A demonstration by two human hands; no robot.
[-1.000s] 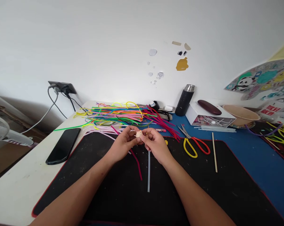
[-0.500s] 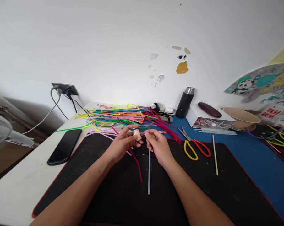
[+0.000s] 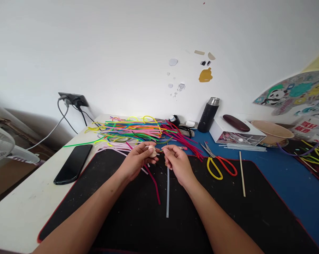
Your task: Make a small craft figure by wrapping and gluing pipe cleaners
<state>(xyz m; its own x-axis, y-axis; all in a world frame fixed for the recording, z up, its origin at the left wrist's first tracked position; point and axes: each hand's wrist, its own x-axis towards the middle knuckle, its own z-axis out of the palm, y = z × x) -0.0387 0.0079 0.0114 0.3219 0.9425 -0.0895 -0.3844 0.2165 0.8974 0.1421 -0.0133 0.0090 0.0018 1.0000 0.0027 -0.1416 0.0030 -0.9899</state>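
A small cream-coloured, ridged piece (image 3: 152,153) is held between the thumb and fingers of my left hand (image 3: 137,160); its kind is unclear. Just to its right, my right hand (image 3: 177,163) is closed in a pinch, and whatever lies between its fingertips is too small to make out. The hands are close together but apart, above the black mat (image 3: 133,218). Below my right hand lies a translucent glue stick (image 3: 167,197). A dark red pipe cleaner (image 3: 156,187) extends from under my left hand.
Many coloured pipe cleaners (image 3: 133,128) are heaped at the back. Scissors (image 3: 215,158) and a wooden stick (image 3: 242,174) lie at right. A phone (image 3: 73,164) is at left. Behind stand a black flask (image 3: 208,114), a white box (image 3: 236,132) and a bowl (image 3: 272,130).
My left hand has turned slightly, so its fingers cover more of the cream-coloured piece. My right hand keeps its pinch in nearly the same place. The camera view has shifted a little.
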